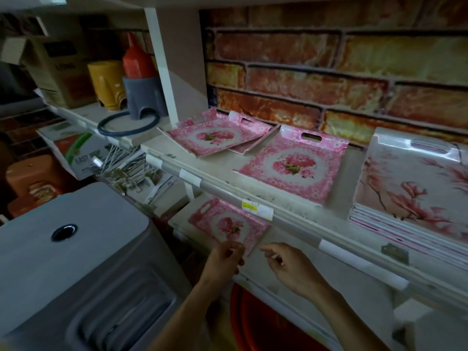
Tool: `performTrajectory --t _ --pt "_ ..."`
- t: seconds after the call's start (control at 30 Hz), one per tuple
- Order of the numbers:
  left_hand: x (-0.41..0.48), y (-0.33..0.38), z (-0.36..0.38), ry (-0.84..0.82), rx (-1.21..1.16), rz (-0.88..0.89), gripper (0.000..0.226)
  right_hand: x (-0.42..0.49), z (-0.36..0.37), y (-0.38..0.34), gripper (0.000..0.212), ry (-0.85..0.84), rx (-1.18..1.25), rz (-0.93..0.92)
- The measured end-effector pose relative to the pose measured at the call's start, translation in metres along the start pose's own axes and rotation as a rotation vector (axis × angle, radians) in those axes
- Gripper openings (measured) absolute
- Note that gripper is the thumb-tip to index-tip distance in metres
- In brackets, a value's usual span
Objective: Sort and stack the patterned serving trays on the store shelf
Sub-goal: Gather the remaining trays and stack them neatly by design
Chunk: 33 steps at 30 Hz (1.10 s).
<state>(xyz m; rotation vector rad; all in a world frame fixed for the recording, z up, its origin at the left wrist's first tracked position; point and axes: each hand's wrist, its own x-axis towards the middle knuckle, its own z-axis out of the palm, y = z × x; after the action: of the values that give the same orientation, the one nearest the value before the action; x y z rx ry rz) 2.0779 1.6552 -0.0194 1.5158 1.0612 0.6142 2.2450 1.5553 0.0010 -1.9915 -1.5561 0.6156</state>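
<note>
So the landmark here is the long grey price rail (253,196) along the front edge of the upper shelf. Just below it, on the lower shelf, lies a small pink floral plastic tray with a cut-out handle (228,224), and that's the one the person is after. The left hand (224,257) sits at the tray's near corner, fingers curled and seemingly pinching its edge, probably to slide it out from under the rail. The right hand (291,264) hovers just beside that corner, loosely open, holding nothing, likely ready to catch the other side. Above the rail, two matching pink trays overlap at the left (212,136), a bigger pink one (291,168) lies alone next to them, and a stack of pale magnolia-print trays (415,188) sits furthest right, so the small one probably belongs with its lookalikes up there
</note>
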Motion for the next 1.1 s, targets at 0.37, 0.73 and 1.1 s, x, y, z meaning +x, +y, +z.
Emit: performTrajectory --t 0.37,0.73,1.1 --pt "0.044 -0.091 0.003 -0.058 0.102 -0.167 0.010 0.032 0.058 0.056 0.033 -0.051 0.093 0.167" --pt "0.154 -0.242 0.021 0.071 0.028 -0.137 0.012 0.117 0.181 0.188 0.034 0.036 0.066 0.245" --pt "0.267 -0.303 0.053 0.264 0.215 0.005 0.026 0.199 0.230 0.280 0.037 0.229 0.093 0.255"
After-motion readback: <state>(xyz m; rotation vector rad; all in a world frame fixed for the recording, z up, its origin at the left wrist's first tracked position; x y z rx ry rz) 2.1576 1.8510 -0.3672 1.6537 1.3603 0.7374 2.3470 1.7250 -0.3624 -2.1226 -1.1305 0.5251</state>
